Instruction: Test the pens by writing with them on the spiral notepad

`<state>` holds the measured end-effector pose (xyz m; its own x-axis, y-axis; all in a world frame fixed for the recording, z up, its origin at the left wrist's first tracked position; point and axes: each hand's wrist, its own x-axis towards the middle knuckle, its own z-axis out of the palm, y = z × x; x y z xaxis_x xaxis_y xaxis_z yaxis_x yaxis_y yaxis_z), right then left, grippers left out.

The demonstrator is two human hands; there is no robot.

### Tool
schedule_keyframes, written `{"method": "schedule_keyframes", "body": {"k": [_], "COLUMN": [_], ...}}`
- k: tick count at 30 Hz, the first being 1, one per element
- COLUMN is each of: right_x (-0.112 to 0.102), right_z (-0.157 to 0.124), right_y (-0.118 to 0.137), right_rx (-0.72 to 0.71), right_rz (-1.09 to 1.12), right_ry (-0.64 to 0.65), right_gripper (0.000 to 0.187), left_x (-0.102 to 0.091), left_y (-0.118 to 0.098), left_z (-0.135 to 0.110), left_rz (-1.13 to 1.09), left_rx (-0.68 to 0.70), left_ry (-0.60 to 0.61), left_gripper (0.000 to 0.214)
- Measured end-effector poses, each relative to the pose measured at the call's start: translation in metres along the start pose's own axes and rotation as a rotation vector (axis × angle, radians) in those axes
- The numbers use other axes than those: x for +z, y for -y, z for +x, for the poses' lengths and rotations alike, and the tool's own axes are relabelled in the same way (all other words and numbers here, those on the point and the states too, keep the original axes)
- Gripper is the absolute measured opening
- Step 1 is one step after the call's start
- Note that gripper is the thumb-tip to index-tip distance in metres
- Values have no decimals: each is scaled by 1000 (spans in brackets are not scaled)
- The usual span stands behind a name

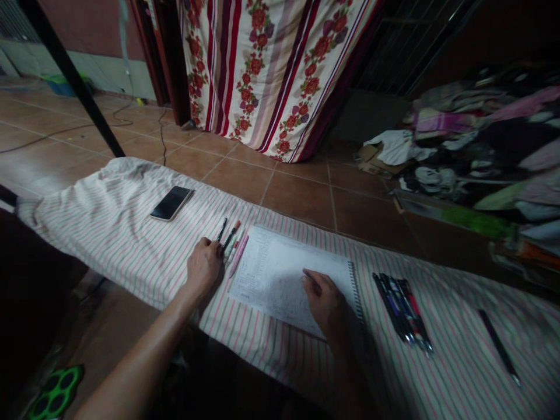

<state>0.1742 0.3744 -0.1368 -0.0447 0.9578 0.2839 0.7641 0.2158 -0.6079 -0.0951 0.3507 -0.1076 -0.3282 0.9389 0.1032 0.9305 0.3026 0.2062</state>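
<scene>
A spiral notebook (280, 262) lies on the striped cloth, its pages bearing faint writing or print and its coil on the right side. Left of it, my left hand (205, 263) is closed, with its fingertips on a dark pen (222, 228). Against those fingers lies a small row of pens, among them a dark pen with an orange end (231, 234) and a pink pen (238, 256). My right hand (324, 297) rests over the right part of the page with curled fingers. Whatever may be in them is too dark to make out.
A phone (172, 203) lies left on the striped cloth (109, 233). Right of the notebook are several bundled pens (402, 309) and a lone dark pen (499, 347). Beyond stand a floral curtain (271, 76) and a heap of clothes (472, 134); cables cross the tiled floor.
</scene>
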Motion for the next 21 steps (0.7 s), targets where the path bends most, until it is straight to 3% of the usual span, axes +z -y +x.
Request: {"method": "schedule_keyframes", "body": {"k": [6, 9, 11, 15, 21], "right_x": [0, 1, 1, 0, 2], "right_z": [0, 0, 1, 1, 0], "right_y": [1, 1, 1, 3, 11], "right_rx": [-20, -15, -16, -34, -33], "right_rz": [27, 23, 27, 41, 63], "right_ry": [-1, -10, -18, -22, -37], "right_gripper": [35, 36, 36, 34, 34], "left_x": [-5, -3, 0, 1, -16], "left_y": [4, 9, 15, 21, 0], "left_z": [-3, 0, 4, 14, 10], "left_rz": [-4, -107, -328, -1055, -1464], "left_rx": [-31, -88, -189, -437, -389], "left_ry": [-9, -21, -21, 16, 243], "left_gripper": [27, 24, 26, 30, 19]}}
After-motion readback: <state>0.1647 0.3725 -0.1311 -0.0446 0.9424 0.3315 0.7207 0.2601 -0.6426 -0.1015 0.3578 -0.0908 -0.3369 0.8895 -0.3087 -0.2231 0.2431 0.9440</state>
